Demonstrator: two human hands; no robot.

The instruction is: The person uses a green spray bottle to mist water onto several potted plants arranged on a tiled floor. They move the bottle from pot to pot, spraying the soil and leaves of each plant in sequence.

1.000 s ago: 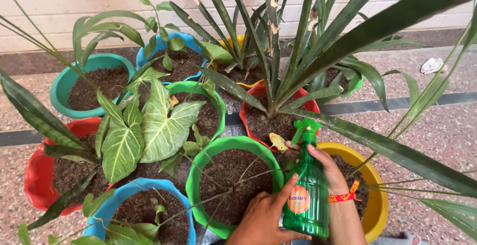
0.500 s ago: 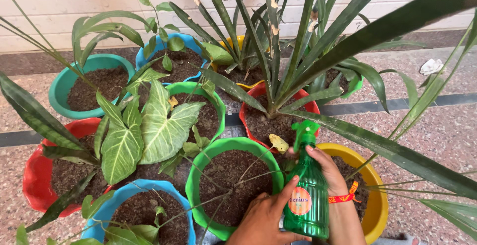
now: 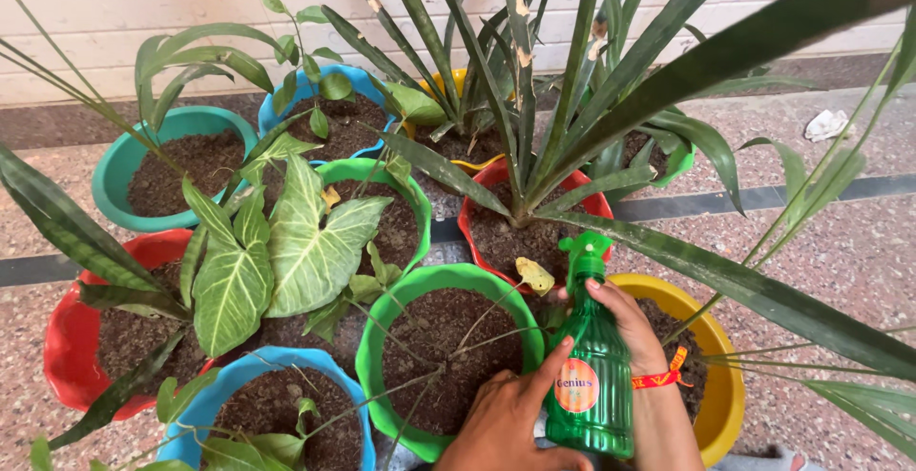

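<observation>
**Spray bottle held in both hands above the potted plants**

Everything here is placed relative to the green pot (image 3: pixel 448 285), the bright one low in the middle of the view. Far to its left, a red pot (image 3: pixel 67 323) is seen under dark strap leaves, and behind that a teal pot (image 3: pixel 119 161) filled with bare soil. Just left of the green pot and nearer the camera, a blue pot (image 3: pixel 277 361) is partly cut off by the lower edge. Behind it and to the left, broad pale-veined leaves (image 3: pixel 286 251) are spread over a second green-rimmed pot.

At the green pot's near right rim the left hand (image 3: pixel 510 414) is found, its thumb and fingers wrapped round the lower body of the spray bottle (image 3: pixel 587 376) (a clear green ribbed one with a round orange label). The bottle is held upright, just right of the pot. Its neck is clasped by the right hand (image 3: pixel 625 323), the forefinger laid up beside the green trigger head; a red thread band is worn at that wrist. Directly right of the bottle a yellow pot (image 3: pixel 720 385) is seen, and behind it a second red pot (image 3: pixel 477 204) bearing long dark leaves.
</observation>
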